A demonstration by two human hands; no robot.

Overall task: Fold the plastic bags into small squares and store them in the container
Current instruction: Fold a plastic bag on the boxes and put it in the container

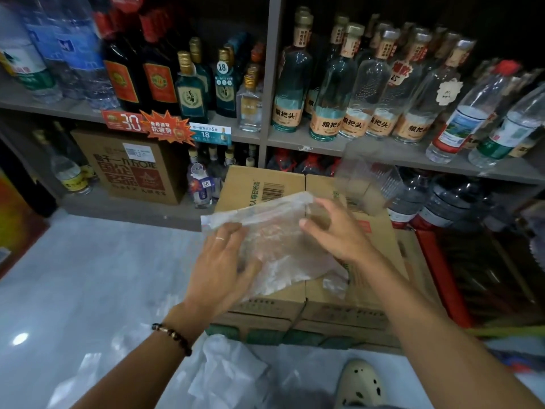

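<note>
Two flat, released hands, left hand (pixel 219 261) and right hand (pixel 339 231), are pressed on the plastic bag (pixel 280 246); beyond them, unfolding is risked.

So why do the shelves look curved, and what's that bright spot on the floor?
Head view: the wide-angle lens bows the grey shelves at the edges; the pale shiny floor reflects a light as glare at lower left; the clear plastic container on the brown cardboard box looks blurred.

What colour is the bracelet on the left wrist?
Dark beads, black to brown, on the bracelet; the head view shows it.
</note>
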